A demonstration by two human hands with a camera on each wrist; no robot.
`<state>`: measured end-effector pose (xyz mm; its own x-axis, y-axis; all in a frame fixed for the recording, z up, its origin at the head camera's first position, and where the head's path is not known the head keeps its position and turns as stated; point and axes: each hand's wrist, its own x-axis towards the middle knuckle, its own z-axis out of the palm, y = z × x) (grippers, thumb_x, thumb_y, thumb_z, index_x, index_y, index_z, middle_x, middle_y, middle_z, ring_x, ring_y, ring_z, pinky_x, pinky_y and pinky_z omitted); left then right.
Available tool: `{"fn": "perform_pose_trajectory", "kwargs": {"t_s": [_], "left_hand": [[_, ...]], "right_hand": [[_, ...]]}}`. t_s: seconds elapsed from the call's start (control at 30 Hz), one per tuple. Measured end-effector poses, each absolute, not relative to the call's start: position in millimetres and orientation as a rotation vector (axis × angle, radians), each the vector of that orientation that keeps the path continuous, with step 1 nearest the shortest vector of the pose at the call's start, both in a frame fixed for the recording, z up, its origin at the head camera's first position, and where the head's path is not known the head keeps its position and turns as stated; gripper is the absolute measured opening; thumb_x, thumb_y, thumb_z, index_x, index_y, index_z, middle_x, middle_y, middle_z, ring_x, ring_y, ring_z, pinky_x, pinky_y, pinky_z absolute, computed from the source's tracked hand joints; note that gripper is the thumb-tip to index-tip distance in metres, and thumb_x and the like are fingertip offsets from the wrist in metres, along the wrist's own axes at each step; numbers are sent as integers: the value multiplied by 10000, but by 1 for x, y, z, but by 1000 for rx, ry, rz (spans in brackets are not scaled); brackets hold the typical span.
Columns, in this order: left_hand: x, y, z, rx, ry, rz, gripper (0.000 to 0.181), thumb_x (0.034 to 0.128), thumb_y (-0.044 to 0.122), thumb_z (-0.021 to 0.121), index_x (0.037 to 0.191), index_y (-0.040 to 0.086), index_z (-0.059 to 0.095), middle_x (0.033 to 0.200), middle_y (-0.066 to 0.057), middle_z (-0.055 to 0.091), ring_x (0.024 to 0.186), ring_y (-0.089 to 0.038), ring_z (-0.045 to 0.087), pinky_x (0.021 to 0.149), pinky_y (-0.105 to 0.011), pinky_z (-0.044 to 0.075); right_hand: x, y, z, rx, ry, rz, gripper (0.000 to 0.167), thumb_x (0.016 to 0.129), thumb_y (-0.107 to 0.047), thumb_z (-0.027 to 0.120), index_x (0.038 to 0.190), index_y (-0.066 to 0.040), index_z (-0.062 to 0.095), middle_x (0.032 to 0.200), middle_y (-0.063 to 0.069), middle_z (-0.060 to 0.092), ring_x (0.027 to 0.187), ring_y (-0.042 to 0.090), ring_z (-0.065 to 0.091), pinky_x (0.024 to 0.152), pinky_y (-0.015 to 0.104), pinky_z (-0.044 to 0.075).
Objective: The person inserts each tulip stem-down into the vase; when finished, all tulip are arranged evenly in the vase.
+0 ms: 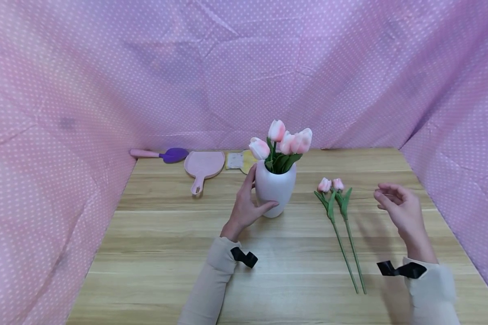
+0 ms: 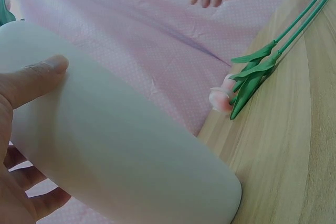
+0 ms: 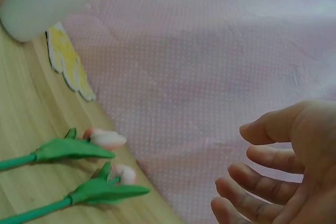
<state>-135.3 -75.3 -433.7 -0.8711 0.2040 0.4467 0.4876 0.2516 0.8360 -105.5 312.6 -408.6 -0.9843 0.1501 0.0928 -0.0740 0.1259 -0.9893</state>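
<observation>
A white vase (image 1: 274,192) stands on the table with several pink-and-white artificial tulips (image 1: 283,140) in it. My left hand (image 1: 246,205) grips the vase from its left side, thumb across the front; in the left wrist view the thumb (image 2: 39,80) lies along the white wall and the other fingers curl behind. To the right of the vase, two more tulips (image 1: 341,212) lie side by side, blooms away from me. Right of those my right hand (image 1: 402,212) hovers above the table, fingers loosely bent, with nothing in it, as the right wrist view also shows.
Along the table's back edge lie a purple-bladed trowel (image 1: 175,155) with a pink handle, a pink pan-shaped dustpan or board (image 1: 204,166), and a yellow-and-white glove (image 3: 68,64) partly behind the vase. Pink dotted cloth (image 1: 244,67) hangs around the back and sides.
</observation>
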Motion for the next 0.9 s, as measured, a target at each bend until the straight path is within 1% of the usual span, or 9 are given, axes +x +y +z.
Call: {"fn": "perform_pose_trajectory", "kwargs": {"t_s": [0.1, 0.4, 0.53, 0.6, 0.67, 0.7, 0.77, 0.8, 0.9], "left_hand": [[-135, -75, -433, -642, -2277, -1663, 1089, 746, 124, 888, 1592, 158, 203, 1564, -99, 427, 1408, -299, 470, 1085, -499, 494], [-134, -75, -432, -640, -2282, -1652, 1105, 734, 101, 892, 1592, 153, 198, 1562, -106, 425, 1405, -303, 472, 1091, -496, 492], [-135, -75, -433, -635, -2287, -1647, 1105, 737, 102, 889, 1593, 152, 192, 1560, -113, 428, 1405, -309, 472, 1089, -501, 493], [-135, -75, -433, -634, -2288, -1648, 1108, 734, 102, 891, 1593, 154, 194, 1560, -113, 429, 1406, -307, 472, 1090, -502, 492], [-135, -75, -433, -635, -2288, -1649, 1109, 732, 103, 893, 1592, 154, 196, 1561, -110, 429, 1406, -305, 472, 1091, -503, 491], [-135, -75, -433, -637, -2288, -1649, 1111, 729, 101, 895, 1592, 154, 197, 1561, -108, 429, 1405, -303, 474, 1092, -503, 490], [-135, -75, -433, -640, -2286, -1652, 1112, 727, 102, 896, 1592, 154, 199, 1561, -106, 429, 1404, -302, 475, 1094, -503, 489], [-135, -75, -434, -642, -2285, -1652, 1114, 726, 100, 896, 1592, 153, 198, 1562, -106, 429, 1403, -302, 476, 1094, -503, 489], [-135, -76, -433, -648, -2282, -1648, 1111, 733, 102, 893, 1595, 147, 193, 1562, -113, 427, 1401, -310, 477, 1089, -502, 493]], "right_hand": [[-103, 319, -417, -115, -2284, 1929, 202, 948, -92, 673, 1051, -265, 654, 918, -211, 702, 820, -97, 660, 649, 97, 556], [-98, 330, -443, -177, -2401, 1876, 330, 950, -32, 645, 1028, -352, 620, 908, -259, 652, 812, -132, 639, 638, 105, 565], [-96, 329, -455, -183, -2503, 1799, 321, 964, -65, 633, 1038, -374, 588, 908, -271, 626, 804, -131, 629, 636, 117, 571], [-96, 327, -461, -185, -2556, 1765, 252, 973, -88, 628, 1082, -312, 593, 907, -277, 612, 804, -127, 625, 631, 136, 577], [-96, 325, -466, -187, -2619, 1723, 197, 983, -105, 614, 1169, -171, 601, 906, -292, 597, 811, -136, 615, 631, 158, 584], [-96, 324, -468, -189, -2648, 1698, 237, 987, -125, 613, 1219, -85, 587, 905, -302, 585, 815, -145, 604, 629, 168, 587], [-96, 321, -471, -190, -2709, 1643, 404, 994, -166, 612, 1313, 61, 511, 905, -324, 553, 826, -175, 574, 634, 182, 592], [-95, 320, -472, -190, -2734, 1622, 471, 996, -179, 610, 1347, 104, 471, 903, -334, 538, 832, -188, 560, 639, 184, 593], [-96, 317, -474, -197, -2788, 1564, 560, 996, -220, 618, 1394, 124, 428, 916, -320, 518, 842, -214, 526, 650, 181, 593]]}}
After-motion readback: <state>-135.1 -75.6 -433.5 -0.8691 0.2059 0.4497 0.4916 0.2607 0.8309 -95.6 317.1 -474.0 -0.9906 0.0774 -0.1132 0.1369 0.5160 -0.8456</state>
